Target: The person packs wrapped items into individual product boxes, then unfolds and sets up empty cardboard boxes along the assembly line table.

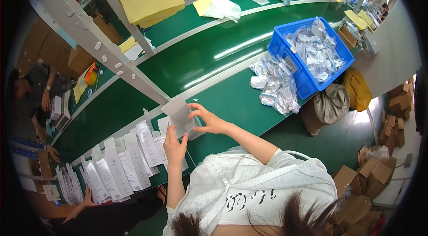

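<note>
Between my hands is a small white carton box [180,118], tilted, with a flap raised at its upper left. My left hand [176,146] grips its lower edge with thumb and fingers. On the right side, my right hand [208,121] holds the box with curved fingers. A pale, translucent piece [196,134] lies just under the box, its kind unclear. Left of my left hand stands a slanted row of flat white cartons with printed leaflets [127,164].
At right, a blue crate [285,64] holds many clear bags of small parts; more bagged parts [274,84] lie beside it. A metal post [120,64] rises beyond the box. Across the green belt [187,64], a gloved person works. Another person's hand [88,198] touches the cartons.
</note>
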`<state>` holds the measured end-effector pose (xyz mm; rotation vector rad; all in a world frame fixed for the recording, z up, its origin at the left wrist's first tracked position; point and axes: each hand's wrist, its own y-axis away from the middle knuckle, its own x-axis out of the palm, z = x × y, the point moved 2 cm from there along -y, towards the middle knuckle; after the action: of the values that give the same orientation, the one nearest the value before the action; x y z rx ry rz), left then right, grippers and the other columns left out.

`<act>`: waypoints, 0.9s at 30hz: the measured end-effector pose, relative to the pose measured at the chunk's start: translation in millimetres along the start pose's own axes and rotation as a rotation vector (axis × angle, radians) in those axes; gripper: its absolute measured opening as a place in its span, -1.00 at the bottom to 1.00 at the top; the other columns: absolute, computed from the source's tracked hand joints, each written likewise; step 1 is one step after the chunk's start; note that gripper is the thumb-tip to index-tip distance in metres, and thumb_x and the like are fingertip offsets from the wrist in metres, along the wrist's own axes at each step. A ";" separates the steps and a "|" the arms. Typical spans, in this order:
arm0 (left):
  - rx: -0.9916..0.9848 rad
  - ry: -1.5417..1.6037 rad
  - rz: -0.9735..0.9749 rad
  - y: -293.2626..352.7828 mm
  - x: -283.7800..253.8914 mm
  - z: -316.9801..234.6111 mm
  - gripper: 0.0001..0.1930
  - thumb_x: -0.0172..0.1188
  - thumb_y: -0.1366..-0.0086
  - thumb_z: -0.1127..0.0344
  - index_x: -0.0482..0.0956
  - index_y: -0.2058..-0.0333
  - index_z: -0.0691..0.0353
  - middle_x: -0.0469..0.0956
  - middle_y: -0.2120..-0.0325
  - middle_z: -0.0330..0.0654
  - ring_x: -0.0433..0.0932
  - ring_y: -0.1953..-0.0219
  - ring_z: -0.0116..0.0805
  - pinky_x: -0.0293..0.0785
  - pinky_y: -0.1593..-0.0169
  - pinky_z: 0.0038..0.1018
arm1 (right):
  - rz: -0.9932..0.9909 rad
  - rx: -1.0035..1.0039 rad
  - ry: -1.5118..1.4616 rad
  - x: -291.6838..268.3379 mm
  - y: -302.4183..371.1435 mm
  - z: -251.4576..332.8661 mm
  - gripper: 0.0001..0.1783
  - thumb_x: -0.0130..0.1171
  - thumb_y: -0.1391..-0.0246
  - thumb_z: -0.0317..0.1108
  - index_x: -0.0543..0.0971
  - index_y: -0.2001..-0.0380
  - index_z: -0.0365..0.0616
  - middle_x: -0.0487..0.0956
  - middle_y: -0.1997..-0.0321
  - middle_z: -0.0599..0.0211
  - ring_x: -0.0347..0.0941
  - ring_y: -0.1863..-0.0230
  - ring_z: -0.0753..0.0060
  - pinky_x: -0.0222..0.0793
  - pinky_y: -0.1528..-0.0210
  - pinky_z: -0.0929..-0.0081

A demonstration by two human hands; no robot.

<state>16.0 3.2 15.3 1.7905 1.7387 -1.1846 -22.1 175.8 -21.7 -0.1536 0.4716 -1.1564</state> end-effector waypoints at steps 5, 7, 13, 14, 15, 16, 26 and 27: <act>-0.009 0.007 0.008 -0.1 -0.4 -0.5 -0.55 0.20 0.04 0.40 0.28 0.14 0.25 0.43 0.21 -0.04 0.46 0.26 -0.05 0.38 0.24 -0.34 | 0.003 0.008 -0.002 0.6 0.4 -1.9 -0.51 0.19 0.19 -0.42 0.28 0.13 0.06 0.01 -0.23 0.22 0.01 -0.22 0.11 0.04 -0.18 0.27; -0.012 0.004 0.013 -0.1 0.0 -0.1 -0.55 0.20 0.04 0.40 0.28 0.13 0.25 0.43 0.21 -0.04 0.46 0.26 -0.05 0.38 0.24 -0.34 | 0.009 -0.004 0.007 0.6 0.9 -3.6 -0.47 0.19 0.18 -0.42 0.28 0.08 0.06 0.00 -0.24 0.22 0.00 -0.23 0.11 0.04 -0.19 0.27; -0.009 0.004 0.000 0.4 1.3 2.7 -0.55 0.20 0.05 0.40 0.28 0.13 0.24 0.43 0.20 -0.03 0.46 0.25 -0.04 0.38 0.24 -0.34 | -0.034 -0.036 0.088 7.7 4.9 -8.2 -0.29 0.19 0.18 -0.40 0.17 -0.10 0.06 0.00 -0.25 0.20 -0.02 -0.24 0.12 0.03 -0.20 0.28; -0.007 0.004 -0.003 0.2 1.2 3.0 -0.55 0.20 0.05 0.40 0.28 0.13 0.24 0.43 0.20 -0.03 0.46 0.25 -0.04 0.38 0.24 -0.34 | -0.035 -0.038 0.089 9.1 6.8 -11.2 -0.29 0.19 0.18 -0.40 0.17 -0.10 0.06 0.00 -0.25 0.20 -0.02 -0.24 0.12 0.03 -0.20 0.28; -0.002 0.005 -0.001 1.0 1.1 3.1 -0.52 0.20 0.05 0.40 0.27 0.12 0.25 0.42 0.19 -0.03 0.46 0.25 -0.04 0.38 0.23 -0.35 | -0.017 0.022 0.075 10.4 10.3 -15.7 -0.25 0.20 0.19 -0.38 0.14 -0.12 0.04 0.01 -0.25 0.20 -0.02 -0.24 0.12 0.02 -0.20 0.29; 0.004 0.007 0.000 2.6 1.1 3.0 -0.50 0.21 0.06 0.40 0.26 0.10 0.25 0.42 0.18 -0.02 0.45 0.24 -0.05 0.38 0.22 -0.36 | 0.000 0.081 0.060 11.4 14.6 -19.9 -0.22 0.20 0.19 -0.36 0.10 -0.14 0.03 0.01 -0.25 0.19 -0.02 -0.24 0.11 0.02 -0.20 0.29; 0.005 0.170 -0.060 11.2 7.3 -0.4 -0.30 0.23 0.08 0.42 0.12 -0.06 0.28 0.33 0.05 0.00 0.40 0.11 -0.07 0.35 0.11 -0.37 | 0.099 0.284 -0.008 12.5 33.5 -42.6 -0.10 0.24 0.25 -0.37 0.02 -0.18 -0.11 0.10 -0.21 0.12 0.08 -0.18 0.10 0.05 -0.18 0.32; 0.018 0.215 -0.060 11.3 8.7 -1.2 -0.29 0.23 0.08 0.42 0.10 -0.07 0.29 0.32 0.04 0.01 0.39 0.09 -0.08 0.35 0.09 -0.37 | 0.098 0.294 -0.021 12.4 33.9 -44.0 -0.09 0.24 0.26 -0.39 0.02 -0.18 -0.12 0.10 -0.21 0.12 0.09 -0.17 0.10 0.06 -0.18 0.33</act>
<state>26.0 7.7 6.2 1.9512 1.9177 -1.0670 -8.7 183.7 -76.5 0.1116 0.2831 -1.1133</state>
